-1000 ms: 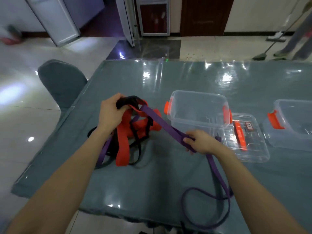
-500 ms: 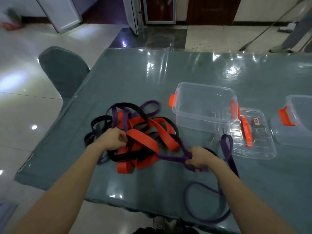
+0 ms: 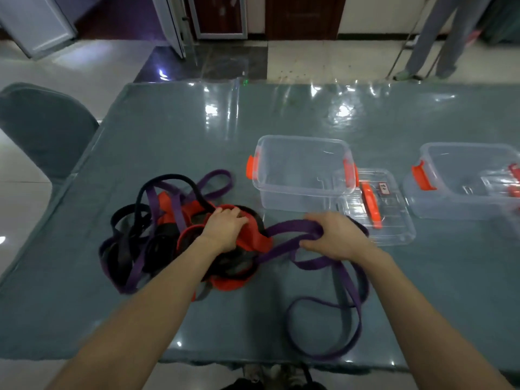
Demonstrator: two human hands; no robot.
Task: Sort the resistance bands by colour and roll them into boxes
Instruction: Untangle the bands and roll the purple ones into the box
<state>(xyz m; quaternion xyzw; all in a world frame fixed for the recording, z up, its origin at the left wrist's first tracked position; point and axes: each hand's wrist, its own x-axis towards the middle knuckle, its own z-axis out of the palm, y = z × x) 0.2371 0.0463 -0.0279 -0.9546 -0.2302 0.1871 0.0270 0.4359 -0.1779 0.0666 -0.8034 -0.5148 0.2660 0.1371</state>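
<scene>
A tangle of black, purple and red resistance bands (image 3: 157, 235) lies on the left of the grey-green table (image 3: 281, 116). My left hand (image 3: 225, 229) rests on the pile and its curled fingers hold a red band (image 3: 253, 240). My right hand (image 3: 334, 237) grips a long purple band (image 3: 292, 229), which leaves the pile and loops toward the table's near edge (image 3: 323, 330). A clear box with orange latches (image 3: 301, 170) stands open just beyond my hands.
The box's clear lid (image 3: 374, 209) with an orange handle lies to its right. A second clear box (image 3: 461, 181) stands at the far right. A grey chair (image 3: 42, 128) is at the table's left. A person with a mop stands beyond the table (image 3: 439, 38).
My left hand has moved right across the pile onto the red band. My right hand has pulled the purple band further out to the right, away from the tangle.
</scene>
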